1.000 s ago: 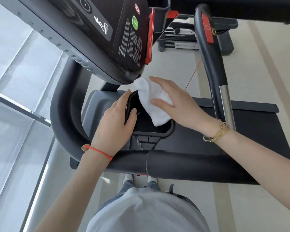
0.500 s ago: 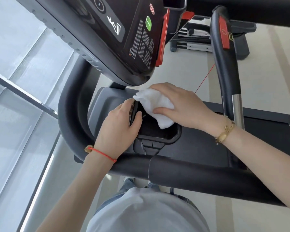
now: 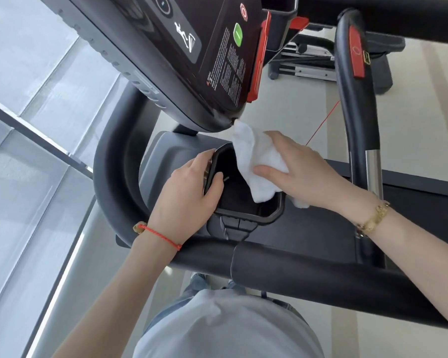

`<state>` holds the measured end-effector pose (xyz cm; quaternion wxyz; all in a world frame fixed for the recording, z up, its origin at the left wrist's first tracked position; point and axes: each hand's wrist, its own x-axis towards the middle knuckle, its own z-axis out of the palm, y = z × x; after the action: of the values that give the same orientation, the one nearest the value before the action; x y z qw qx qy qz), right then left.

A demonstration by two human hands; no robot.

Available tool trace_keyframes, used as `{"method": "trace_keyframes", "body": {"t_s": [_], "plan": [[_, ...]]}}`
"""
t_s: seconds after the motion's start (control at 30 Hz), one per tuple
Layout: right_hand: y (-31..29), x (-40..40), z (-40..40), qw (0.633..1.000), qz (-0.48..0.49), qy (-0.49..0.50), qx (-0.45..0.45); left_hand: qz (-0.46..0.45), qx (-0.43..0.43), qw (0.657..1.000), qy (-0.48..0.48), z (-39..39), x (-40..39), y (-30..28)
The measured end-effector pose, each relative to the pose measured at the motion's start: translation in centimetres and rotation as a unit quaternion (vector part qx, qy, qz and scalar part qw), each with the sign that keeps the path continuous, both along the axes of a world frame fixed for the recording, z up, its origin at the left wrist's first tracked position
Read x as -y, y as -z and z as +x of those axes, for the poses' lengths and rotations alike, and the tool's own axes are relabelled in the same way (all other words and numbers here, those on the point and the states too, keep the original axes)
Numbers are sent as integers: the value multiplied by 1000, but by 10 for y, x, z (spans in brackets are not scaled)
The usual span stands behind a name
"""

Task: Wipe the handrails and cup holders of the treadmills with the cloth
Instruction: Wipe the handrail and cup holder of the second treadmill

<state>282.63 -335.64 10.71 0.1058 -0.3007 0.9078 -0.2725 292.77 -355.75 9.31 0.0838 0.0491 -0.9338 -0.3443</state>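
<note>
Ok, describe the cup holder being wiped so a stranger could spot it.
Find the treadmill console. Just below it sits a black cup holder, the only open pocket there, with the left hand gripping its rim and the right hand pressing a white cloth in.

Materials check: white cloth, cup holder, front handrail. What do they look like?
Cloth: soft white fabric, likely terry or microfibre; it bunches and drapes under the right hand.
Cup holder: black, apparently moulded plastic, semi-gloss; crisp rim catches light.
Front handrail: matte black, probably rubber or foam grip; no glare, visible seam.
</note>
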Motion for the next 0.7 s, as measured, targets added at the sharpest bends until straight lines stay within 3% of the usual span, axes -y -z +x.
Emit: {"method": "trace_keyframes", "body": {"t_s": [0.17, 0.27, 0.5, 0.7], "plan": [[-6, 31, -11, 996, 69, -40, -47, 7, -5, 1000, -3, 0, 0, 1], [-7, 30, -8, 996, 61, -28, -60, 5, -9, 1000, 0, 0, 0, 1], [4, 7, 21, 994, 2, 110, 13, -2, -10, 1000, -3, -1, 1, 2], [-6, 21, 11, 991, -27, 117, 55, 5, -18, 1000, 0, -2, 3, 3]]}}
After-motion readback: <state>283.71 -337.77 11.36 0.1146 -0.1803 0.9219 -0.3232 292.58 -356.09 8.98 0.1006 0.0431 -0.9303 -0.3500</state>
